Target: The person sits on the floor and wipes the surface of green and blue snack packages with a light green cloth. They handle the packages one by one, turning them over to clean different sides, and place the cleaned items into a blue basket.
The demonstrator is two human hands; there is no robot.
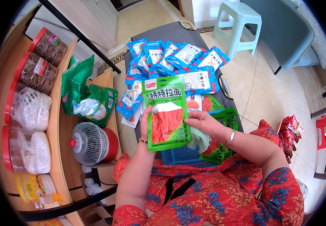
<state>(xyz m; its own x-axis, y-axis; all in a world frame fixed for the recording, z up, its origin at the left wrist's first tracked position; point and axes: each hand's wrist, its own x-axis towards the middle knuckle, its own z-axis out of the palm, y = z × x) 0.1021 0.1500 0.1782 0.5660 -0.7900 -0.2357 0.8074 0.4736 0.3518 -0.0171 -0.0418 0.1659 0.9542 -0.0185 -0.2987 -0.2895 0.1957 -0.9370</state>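
Observation:
A green snack packet [167,124] with a picture of red strips is held upright, its printed front facing me. My left hand [145,124] grips its left edge, with most of the fingers hidden behind it. At the packet's right edge, my right hand [204,123] holds a crumpled pale green cloth [200,140] that hangs below the fingers. Right of and below that hand, more green packets [232,120] lean in and over a blue plastic basket [177,158] in front of my lap. Beyond the held packet lies a pile of blue snack packets [157,58].
The pile rests on a grey folding cot [173,29]. On the left, a wooden shelf [62,113] bears red-lidded jars [37,73], a green bag [101,99] and a round wire-cage fan [91,144]. A pale plastic stool [240,19] stands far right; red packets [288,135] lie at right.

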